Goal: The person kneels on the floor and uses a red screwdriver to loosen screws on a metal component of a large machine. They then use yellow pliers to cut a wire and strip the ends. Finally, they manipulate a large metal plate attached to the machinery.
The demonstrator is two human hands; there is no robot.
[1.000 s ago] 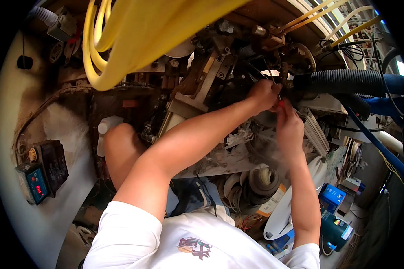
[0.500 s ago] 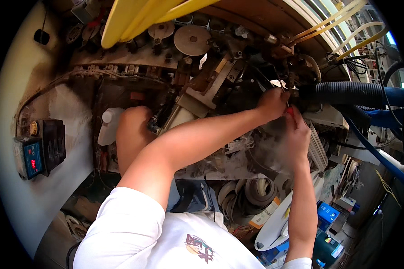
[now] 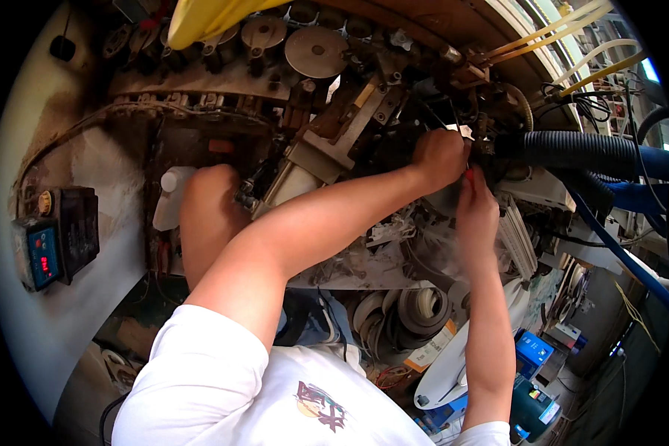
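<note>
landmark: black ribbed hose [image 3: 572, 152]. tight pocket left of hose end; metal block [image 3: 305, 163] farther left; slatted metal strip [image 3: 519, 236] below hose, just beside right hand [image 3: 479, 212]; wider gap between arms, lower left of hose. red piece [image 3: 469, 175]: small, bright, mostly covered by fingers, left of hose end and slightly lower. right thumb and fingertips: pinching red piece. left hand [image 3: 440, 157]: fingers curled, left of hose; cannot tell what they grip.
</note>
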